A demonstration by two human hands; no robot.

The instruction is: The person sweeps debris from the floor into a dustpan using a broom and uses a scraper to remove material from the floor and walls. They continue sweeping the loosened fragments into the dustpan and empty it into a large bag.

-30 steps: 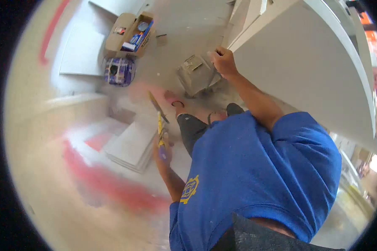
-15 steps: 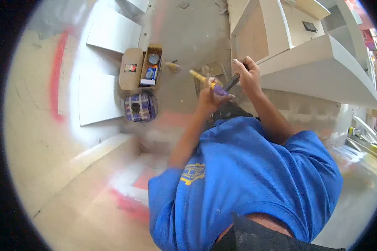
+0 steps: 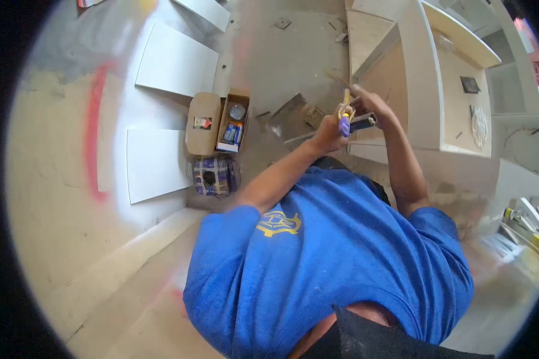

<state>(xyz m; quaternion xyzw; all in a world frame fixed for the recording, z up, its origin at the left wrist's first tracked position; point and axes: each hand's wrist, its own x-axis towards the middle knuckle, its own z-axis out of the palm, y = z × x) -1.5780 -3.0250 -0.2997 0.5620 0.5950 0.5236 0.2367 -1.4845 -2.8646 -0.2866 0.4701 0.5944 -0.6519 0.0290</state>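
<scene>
My left hand [image 3: 330, 134] is closed round a slim yellow-and-purple tool [image 3: 345, 124], its yellow end pointing away from me. I cannot make out the tool's exact kind. Just to the right, my right hand [image 3: 377, 111] is closed at a dark grey bar [image 3: 362, 122] with a channel-like end. The bar lies between the two hands, close beside the tool, and the fingers partly hide it. Both hands are in front of my body, by the near left corner of a white cabinet carcass [image 3: 414, 78].
White panels [image 3: 157, 164] lie along the left. An open cardboard box [image 3: 221, 143] holds blue packs and a round tin, with a wrapped purple bundle [image 3: 214, 178] beneath it. Offcuts [image 3: 293, 113] lie on the floor ahead. A dark square piece [image 3: 470, 84] rests inside the cabinet.
My view has shifted, and both hands now appear farther right, closer together. The yellow-and-purple tool has swung from slanting leftward to pointing forward, beside the dark bar.
</scene>
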